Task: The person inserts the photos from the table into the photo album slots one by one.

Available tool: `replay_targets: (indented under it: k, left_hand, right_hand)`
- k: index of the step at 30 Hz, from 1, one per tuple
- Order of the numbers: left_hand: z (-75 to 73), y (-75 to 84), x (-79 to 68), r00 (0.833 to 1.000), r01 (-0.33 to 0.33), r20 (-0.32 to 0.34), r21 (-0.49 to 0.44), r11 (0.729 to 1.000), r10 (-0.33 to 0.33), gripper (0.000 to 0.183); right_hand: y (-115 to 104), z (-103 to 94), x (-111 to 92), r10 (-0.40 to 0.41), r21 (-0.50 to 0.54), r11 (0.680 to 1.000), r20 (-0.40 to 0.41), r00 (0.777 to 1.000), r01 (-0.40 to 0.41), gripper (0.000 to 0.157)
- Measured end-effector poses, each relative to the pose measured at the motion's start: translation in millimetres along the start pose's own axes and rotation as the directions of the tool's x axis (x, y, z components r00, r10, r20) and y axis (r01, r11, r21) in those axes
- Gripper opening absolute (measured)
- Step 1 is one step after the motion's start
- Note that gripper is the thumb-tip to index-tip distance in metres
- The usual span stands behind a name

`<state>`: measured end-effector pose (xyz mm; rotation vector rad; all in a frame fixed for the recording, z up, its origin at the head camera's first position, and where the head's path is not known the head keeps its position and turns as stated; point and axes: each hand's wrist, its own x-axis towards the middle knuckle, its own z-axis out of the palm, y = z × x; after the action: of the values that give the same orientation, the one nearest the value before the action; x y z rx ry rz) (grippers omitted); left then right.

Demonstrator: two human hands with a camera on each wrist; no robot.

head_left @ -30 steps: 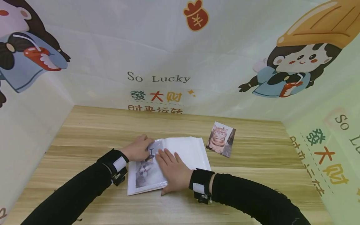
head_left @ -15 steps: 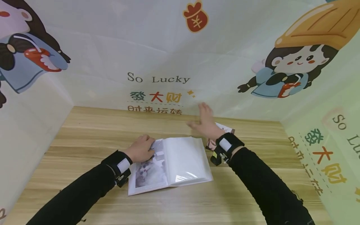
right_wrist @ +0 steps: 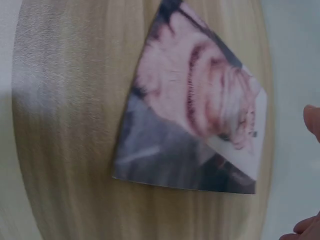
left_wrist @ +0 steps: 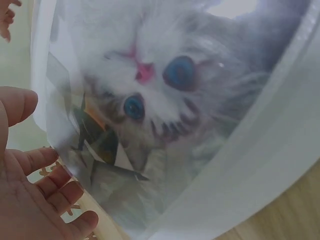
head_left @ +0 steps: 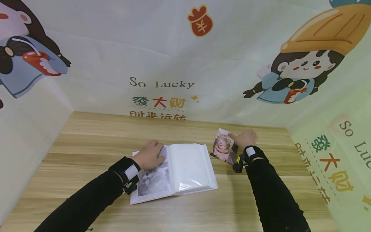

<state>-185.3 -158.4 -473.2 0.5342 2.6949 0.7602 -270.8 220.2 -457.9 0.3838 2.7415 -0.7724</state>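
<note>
Pickup seemingly needs a pinch next: with fingers apart, right hand [head_left: 244,138] has the photo [head_left: 223,146] beside it, left hand [head_left: 149,155] the album [head_left: 189,170] beneath.

White glare on the clear sleeve [head_left: 191,167], wrist views dim, perhaps soft

- The white photo album [head_left: 192,167] is laid open, a blank sleeved page shown on its right.
- A blue-eyed kitten picture [left_wrist: 150,85] is sleeved in the album's left page.
- An orange-cat photo [head_left: 222,146] is laid face up, slantwise, near the album's far right corner.
</note>
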Motion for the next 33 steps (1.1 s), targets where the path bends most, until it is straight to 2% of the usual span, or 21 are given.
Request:
replay_targets:
  k: [6,7,12,17,21,29,31,33]
  left_hand:
    - [0.1,10.1,3.1,0.999,0.022,0.025,0.026,0.999,-0.023,0.059]
    - [0.1,11.6,3.6,0.999,0.022,0.026,0.03,0.999,-0.023,0.06]
    - [1.2,19.1,8.4,0.999,0.022,0.025,0.024,0.999,-0.022,0.064]
    - [-1.1,30.2,13.0,1.0,0.012,0.019,0.019,1.0,-0.012,0.062]
    - [-1.6,33.8,17.2,1.0,0.015,0.023,0.001,1.0,-0.015,0.063]
    - [2.0,35.4,27.7,1.0,0.022,0.021,-0.013,1.0,-0.021,0.068]
    - [2.9,35.2,29.4,1.0,0.019,0.015,-0.015,1.0,-0.019,0.067]
    - [3.4,34.8,30.7,1.0,0.02,0.014,-0.019,1.0,-0.02,0.066]
  right_hand:
    - [8.7,18.6,-2.5,0.124,-0.004,0.992,0.036,0.992,-0.124,0.096]
    - [9.3,22.5,-2.1,0.143,0.01,0.99,0.028,0.989,-0.143,0.096]
    - [7.7,41.0,-0.6,0.178,-0.057,0.982,-0.025,0.984,-0.18,0.094]
    - [-0.5,45.8,-5.3,0.176,-0.146,0.974,0.003,0.984,-0.174,0.099]
    - [-4.9,44.4,-6.5,0.177,-0.15,0.974,0.036,0.984,-0.17,0.098]
    - [-4.0,41.2,-10.0,0.181,-0.043,0.983,0.083,0.98,-0.178,0.101]
    - [-2.2,40.7,-9.8,0.145,-0.022,0.989,0.077,0.986,-0.144,0.096]
    - [0.5,39.5,-8.7,0.089,0.007,0.996,0.058,0.994,-0.09,0.081]
